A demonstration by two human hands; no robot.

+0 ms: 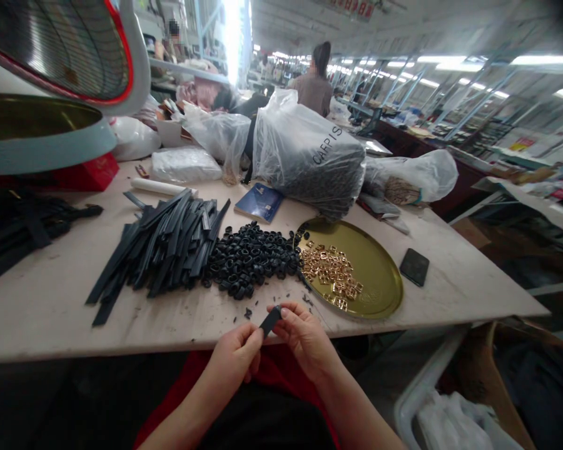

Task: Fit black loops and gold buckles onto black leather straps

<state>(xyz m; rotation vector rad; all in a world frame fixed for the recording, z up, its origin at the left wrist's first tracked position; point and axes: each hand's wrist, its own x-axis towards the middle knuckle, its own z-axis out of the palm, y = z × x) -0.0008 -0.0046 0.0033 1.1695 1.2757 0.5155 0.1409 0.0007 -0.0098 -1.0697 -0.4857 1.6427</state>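
Note:
Between my two hands, just above the table's front edge, is a short stretch of dark strap (270,320). My left hand (238,351) pinches its lower end, with thumb on top. The fingers of my right hand (301,334) close on its upper end, where whatever else they may hold is too small to make out. Beyond them lies a heap of small black strap loops (251,256). Left of that heap is a pile of dark flat straps (169,244). Gold-coloured buckles (331,272) lie on a round gold tray (378,275) to the right.
A phone (415,267) lies right of the tray. Behind stand a blue booklet (259,202), a big plastic bag of dark strips (309,156) and a white roll (162,187). A fan (75,50) looms at upper left. Another person (314,84) is farther back.

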